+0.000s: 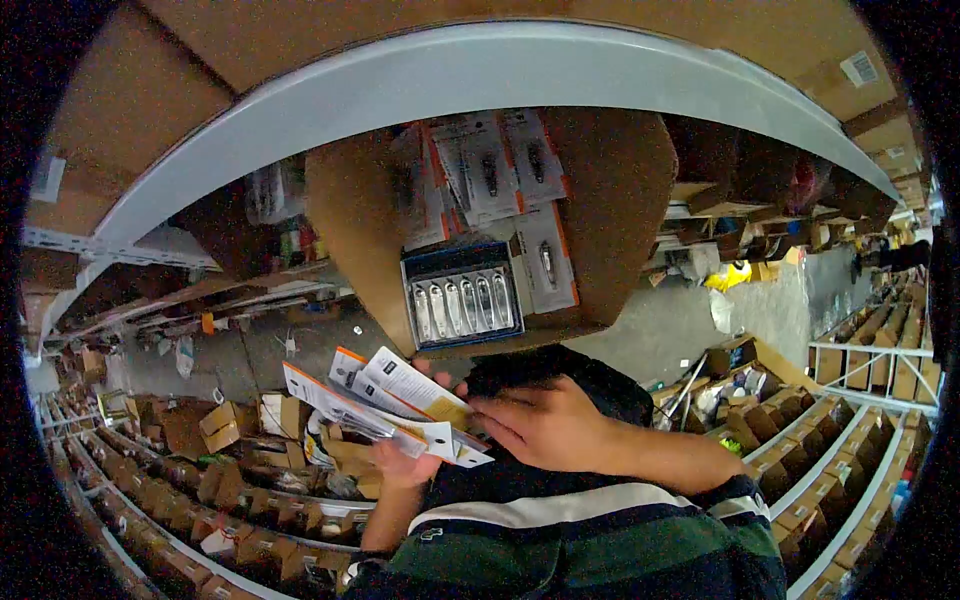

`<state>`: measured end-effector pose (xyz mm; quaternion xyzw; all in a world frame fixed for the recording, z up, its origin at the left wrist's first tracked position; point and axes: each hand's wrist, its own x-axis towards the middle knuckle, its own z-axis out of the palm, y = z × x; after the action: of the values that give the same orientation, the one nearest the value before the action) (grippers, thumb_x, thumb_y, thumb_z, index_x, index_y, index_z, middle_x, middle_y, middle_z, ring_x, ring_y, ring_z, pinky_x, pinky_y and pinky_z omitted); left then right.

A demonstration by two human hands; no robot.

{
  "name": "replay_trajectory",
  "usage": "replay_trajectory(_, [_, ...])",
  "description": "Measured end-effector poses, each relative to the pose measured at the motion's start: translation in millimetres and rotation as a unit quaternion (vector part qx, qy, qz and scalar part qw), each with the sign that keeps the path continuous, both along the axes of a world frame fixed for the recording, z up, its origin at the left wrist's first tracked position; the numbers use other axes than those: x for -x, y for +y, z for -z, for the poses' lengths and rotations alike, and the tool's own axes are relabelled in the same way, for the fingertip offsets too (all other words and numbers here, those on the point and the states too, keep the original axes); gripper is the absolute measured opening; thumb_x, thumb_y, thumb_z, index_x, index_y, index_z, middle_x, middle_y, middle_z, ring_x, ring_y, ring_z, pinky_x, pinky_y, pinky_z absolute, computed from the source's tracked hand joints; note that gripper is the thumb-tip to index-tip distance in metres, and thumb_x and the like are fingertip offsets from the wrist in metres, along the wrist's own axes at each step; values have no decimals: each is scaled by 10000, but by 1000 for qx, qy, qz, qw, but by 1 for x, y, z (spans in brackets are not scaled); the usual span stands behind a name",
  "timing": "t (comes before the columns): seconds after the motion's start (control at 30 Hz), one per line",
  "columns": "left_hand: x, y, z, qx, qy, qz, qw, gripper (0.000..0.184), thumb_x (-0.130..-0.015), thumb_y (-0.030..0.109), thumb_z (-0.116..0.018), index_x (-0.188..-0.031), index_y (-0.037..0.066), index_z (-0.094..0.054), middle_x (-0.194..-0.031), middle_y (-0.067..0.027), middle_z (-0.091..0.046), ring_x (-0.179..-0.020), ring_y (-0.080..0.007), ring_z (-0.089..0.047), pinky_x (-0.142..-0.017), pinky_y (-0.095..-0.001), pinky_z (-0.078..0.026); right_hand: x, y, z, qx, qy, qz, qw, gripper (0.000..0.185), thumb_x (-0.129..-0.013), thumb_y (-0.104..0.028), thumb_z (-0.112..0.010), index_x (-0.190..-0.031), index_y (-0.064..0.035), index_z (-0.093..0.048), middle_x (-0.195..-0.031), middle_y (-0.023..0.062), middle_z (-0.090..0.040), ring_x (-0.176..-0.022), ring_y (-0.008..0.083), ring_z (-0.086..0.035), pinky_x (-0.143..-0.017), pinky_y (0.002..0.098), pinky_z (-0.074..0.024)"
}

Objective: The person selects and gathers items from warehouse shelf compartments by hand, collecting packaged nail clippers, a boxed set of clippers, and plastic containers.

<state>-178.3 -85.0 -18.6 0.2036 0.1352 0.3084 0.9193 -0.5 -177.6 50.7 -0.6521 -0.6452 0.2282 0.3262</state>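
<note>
My left hand point(405, 464) grips a fanned stack of flat blister-card packs point(352, 407) with white and orange cards from below; its fingertips show behind the stack. My right hand point(555, 425) is at the right end of the stack, fingers stretched out and slightly blurred, touching or just over the card edges. Ahead of me is an open cardboard carton point(625, 215). Inside it a dark blue box point(408, 285) holds a row of several silver nail clippers point(468, 305). Similar carded nail clipper packs point(548, 258) lie beside and behind that box.
A pale metal shelf beam point(500, 65) curves across above the carton, with more cardboard boxes point(140, 100) over it. Shelves of cardboard bins point(270, 500) run behind me on both sides. A yellow item point(730, 275) lies on the floor at right. A person's dark-clothed limb point(895, 257) shows at far right.
</note>
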Motion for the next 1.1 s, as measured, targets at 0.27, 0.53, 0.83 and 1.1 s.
replay_trajectory(0.27, [32, -13, 28, 71, 49, -45, 995, 877, -706, 305, -700, -1419, 211, -199, -1389, -41, -371, -1248, -288, -388, -1034, -538, -275, -8, -13, -7, -14, 109, 104, 988, 127, -833, -97, -581, -920, -26, -520, -671, 83, -581, -466, 180, -551, -423, 260, -425])
replay_trajectory(0.53, [5, -1, -3, 60, -75, -38, 995, 849, -734, 276, -704, -1401, 222, -182, -1325, -68, -408, -1204, -292, -429, -1024, -559, -282, -23, -6, -12, -57, 555, 260, 788, 215, -910, -69, -488, -1093, -10, -392, -781, 106, -606, -532, 134, -569, -447, 257, -476])
replay_trajectory(0.83, [4, -1, 1, 56, -101, -34, 993, 854, -716, 241, -723, -1397, 229, -208, -1329, -68, -407, -1195, -297, -439, -1035, -557, -268, -51, 42, -16, -81, 355, 312, 877, 276, -776, 16, -638, -1030, 11, -532, -895, 143, -628, -658, 206, -620, -578, 301, -521])
replay_trajectory(1.1, [10, -2, 5, 59, -100, -43, 992, 863, -715, 242, -729, -1397, 223, -201, -1328, -82, -411, -1188, -311, -452, -1028, -562, -282, -77, 58, -19, -392, -326, 188, 839, 186, -574, 25, -735, -717, -63, -653, -656, 31, -505, -512, 194, -474, -448, 306, -371])
